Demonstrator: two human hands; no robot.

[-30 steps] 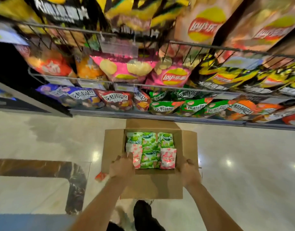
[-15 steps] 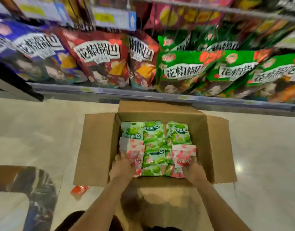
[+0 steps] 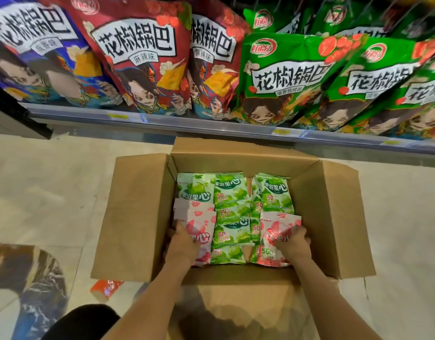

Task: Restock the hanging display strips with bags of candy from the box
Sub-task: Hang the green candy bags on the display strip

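Note:
An open cardboard box (image 3: 135, 212) stands on the floor below the bottom shelf, filled with several green candy bags (image 3: 230, 192) and pink candy bags. My left hand (image 3: 180, 244) rests inside the box on the pink bags at the near left (image 3: 199, 224), fingers curled around their edge. My right hand (image 3: 293, 244) grips the pink bag at the near right (image 3: 277, 225). No hanging display strip is in view.
The bottom shelf edge (image 3: 162, 119) runs just behind the box, packed with large blue, red (image 3: 142, 52) and green (image 3: 285, 77) snack bags leaning forward. An orange packet (image 3: 106, 287) lies on the pale floor left of the box. My dark knee (image 3: 81, 322) shows at bottom left.
The view has dropped much closer to the box and the bottom shelf. Both hands went from the box's near edge down onto the pink bags inside.

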